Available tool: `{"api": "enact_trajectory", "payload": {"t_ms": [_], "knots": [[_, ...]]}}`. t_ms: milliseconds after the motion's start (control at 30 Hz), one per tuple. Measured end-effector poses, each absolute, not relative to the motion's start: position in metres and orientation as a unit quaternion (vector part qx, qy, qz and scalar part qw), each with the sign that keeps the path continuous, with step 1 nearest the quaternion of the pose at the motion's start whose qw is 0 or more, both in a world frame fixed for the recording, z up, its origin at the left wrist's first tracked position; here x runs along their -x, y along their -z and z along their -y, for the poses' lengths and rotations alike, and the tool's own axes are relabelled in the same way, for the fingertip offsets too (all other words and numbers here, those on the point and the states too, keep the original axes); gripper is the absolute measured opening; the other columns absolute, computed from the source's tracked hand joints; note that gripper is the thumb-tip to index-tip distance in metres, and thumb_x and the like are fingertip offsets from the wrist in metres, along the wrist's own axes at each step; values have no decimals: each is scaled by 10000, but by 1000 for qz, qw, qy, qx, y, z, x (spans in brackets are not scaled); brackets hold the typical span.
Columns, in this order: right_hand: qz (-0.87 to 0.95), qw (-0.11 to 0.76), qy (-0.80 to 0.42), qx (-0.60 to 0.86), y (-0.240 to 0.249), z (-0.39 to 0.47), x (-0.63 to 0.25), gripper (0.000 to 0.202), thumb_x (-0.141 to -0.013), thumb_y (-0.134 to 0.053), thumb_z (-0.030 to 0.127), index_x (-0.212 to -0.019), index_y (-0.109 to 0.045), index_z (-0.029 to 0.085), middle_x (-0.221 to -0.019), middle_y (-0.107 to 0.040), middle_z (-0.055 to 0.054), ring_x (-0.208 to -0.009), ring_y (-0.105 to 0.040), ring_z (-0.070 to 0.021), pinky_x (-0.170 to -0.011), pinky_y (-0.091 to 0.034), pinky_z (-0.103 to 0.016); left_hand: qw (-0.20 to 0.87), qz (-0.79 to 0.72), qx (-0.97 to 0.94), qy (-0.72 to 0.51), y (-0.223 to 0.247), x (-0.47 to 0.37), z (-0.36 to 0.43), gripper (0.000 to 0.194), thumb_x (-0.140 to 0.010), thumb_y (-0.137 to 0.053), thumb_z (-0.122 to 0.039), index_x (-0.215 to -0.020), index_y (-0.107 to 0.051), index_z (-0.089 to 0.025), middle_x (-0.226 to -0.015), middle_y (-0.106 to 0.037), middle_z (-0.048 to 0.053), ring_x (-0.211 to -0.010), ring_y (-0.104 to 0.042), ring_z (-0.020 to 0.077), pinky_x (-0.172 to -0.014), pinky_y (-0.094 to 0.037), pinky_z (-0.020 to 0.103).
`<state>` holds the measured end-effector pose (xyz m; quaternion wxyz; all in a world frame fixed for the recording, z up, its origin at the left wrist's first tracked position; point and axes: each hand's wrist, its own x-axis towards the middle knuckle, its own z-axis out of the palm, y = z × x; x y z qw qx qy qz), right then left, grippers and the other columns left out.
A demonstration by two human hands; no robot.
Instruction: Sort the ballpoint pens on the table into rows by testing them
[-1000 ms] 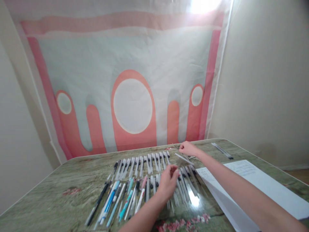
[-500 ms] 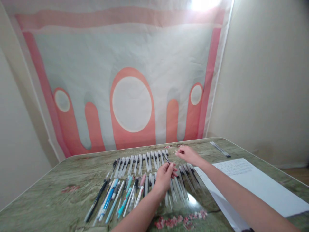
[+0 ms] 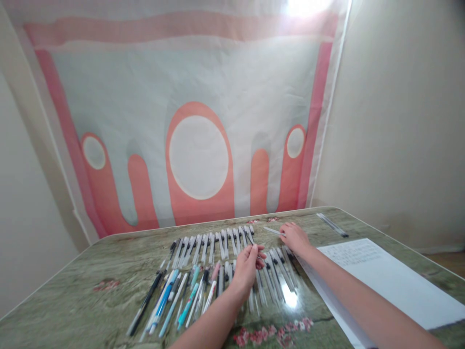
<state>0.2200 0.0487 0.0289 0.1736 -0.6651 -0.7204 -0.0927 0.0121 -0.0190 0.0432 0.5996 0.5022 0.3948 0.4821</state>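
Observation:
My left hand [image 3: 249,264] is closed in a pinch over the middle of the pens, on a thin dark stick [image 3: 250,238] like a pen refill. Beyond it and to the right, my right hand [image 3: 295,237] has its fingers closed on one end of a pale, translucent pen [image 3: 274,231] that points left. Behind my left hand lies a back row of translucent capped pens [image 3: 210,246]. Clear pens with dark grips [image 3: 278,269] lie just right of my left hand; some of the front row is hidden under that hand and forearm.
Mixed coloured pens, among them a blue pen [image 3: 164,298] and a teal pen [image 3: 188,304], lie at front left. White paper with handwriting [image 3: 385,281] is under my right forearm. Two or so clear pens [image 3: 332,225] lie at the far right of the table [image 3: 72,286].
My right hand has moved to the right and slightly nearer, and a pale pen now shows at its fingers. My left hand has hardly moved.

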Motion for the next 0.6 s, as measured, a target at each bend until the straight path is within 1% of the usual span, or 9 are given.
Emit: {"api": "enact_trajectory", "payload": {"t_ms": [300,467,600], "knots": [[687,184,83,698,-23,-52,-239,173,-724,-576,305,-831,-604,172,-873,-588,-75,-885,-498,-195,-768,-320,-268,603,-403,-491,-482,-43,-13,18,388,-699,-492,-492,-777,-565,-119,-672,-563,25,-477,-477,65,-465,-309,190],[674,177,51,716,-18,-56,-245,194,-699,-590,361,-752,-615,176,-818,-606,-70,-801,-530,-193,-670,-341,-257,603,-404,-492,-481,-42,-13,18,383,-704,-488,-488,-779,-561,-120,-685,-560,25,-488,-480,67,-475,-312,192],[678,176,18,714,-16,-56,-245,163,-709,-580,323,-660,-620,172,-754,-618,-62,-746,-550,-179,-636,-340,-245,603,-402,-495,-479,-40,-13,17,390,-711,-480,-493,-784,-561,-119,-700,-553,29,-496,-476,66,-480,-315,192]]}}
